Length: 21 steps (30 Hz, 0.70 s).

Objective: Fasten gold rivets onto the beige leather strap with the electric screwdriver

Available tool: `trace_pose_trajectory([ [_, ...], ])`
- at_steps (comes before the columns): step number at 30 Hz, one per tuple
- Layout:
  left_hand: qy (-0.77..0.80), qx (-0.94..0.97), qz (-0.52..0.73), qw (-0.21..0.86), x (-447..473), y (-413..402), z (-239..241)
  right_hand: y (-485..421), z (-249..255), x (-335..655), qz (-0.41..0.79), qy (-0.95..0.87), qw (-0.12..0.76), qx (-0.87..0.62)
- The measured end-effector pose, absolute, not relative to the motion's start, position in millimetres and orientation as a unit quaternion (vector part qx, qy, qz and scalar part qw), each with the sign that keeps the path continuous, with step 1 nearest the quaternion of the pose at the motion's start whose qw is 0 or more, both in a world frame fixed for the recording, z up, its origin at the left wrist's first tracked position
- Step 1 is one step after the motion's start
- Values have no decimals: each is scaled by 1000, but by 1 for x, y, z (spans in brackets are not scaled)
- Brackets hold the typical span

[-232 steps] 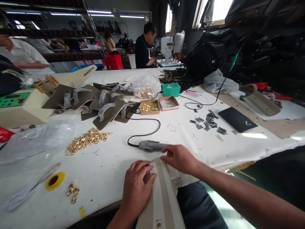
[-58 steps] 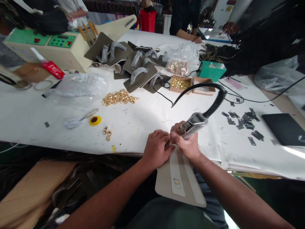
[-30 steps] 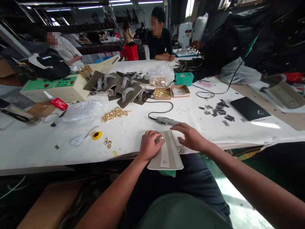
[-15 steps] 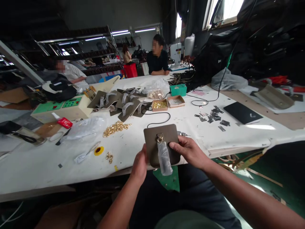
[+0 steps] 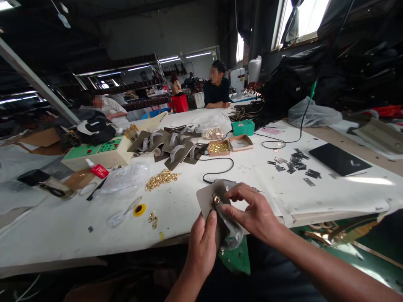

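Note:
My left hand (image 5: 203, 241) grips a grey-brown flat panel with rounded corners (image 5: 206, 195) at its lower left edge, thumb on the front and fingers behind. The panel is tilted. A gold metal fitting (image 5: 216, 200) sits on its face, and from there a strap or handle wrapped in clear plastic (image 5: 233, 230) hangs down. My right hand (image 5: 255, 214) is close in front of the panel, its thumb and index finger bent and apart beside the fitting. Whether the thumb touches the wrapped strap, I cannot tell. A grey tool (image 5: 228, 183) lies partly hidden behind the panel.
Similar panels (image 5: 179, 153) are piled on the white table (image 5: 132, 239). Gold clasps (image 5: 162, 179), small boxes (image 5: 219, 147), yellow tape (image 5: 139, 209), dark metal plates (image 5: 296, 161) and a black notebook (image 5: 336, 159) lie around. A person (image 5: 217, 90) leans at the far side.
The panel has turned from facing me to a steep angle. My right hand has let go of its right edge and moved over its front; the left thumb now lies on the face.

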State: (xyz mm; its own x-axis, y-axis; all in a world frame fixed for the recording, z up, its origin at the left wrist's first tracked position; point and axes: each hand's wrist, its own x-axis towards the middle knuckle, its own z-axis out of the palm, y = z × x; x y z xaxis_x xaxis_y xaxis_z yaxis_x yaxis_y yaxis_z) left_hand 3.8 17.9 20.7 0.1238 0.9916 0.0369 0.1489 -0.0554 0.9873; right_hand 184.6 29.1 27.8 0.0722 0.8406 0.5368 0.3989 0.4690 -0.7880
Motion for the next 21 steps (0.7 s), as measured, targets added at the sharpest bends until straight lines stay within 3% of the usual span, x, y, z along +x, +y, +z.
trace_pose_trajectory([
  [4, 483, 630, 403, 455, 5, 15, 17, 34, 31, 176, 235, -666, 528, -471],
  [10, 495, 611, 396, 474, -2, 18, 16, 41, 26, 180, 120, -748, 477, -445],
  [16, 491, 543, 421, 536, -4, 22, 16, 48, 21, 183, 128, -766, 467, -424],
  [21, 495, 522, 428, 546, -5, 23, 13, 51, 22, 187, 56, -819, 420, -387],
])
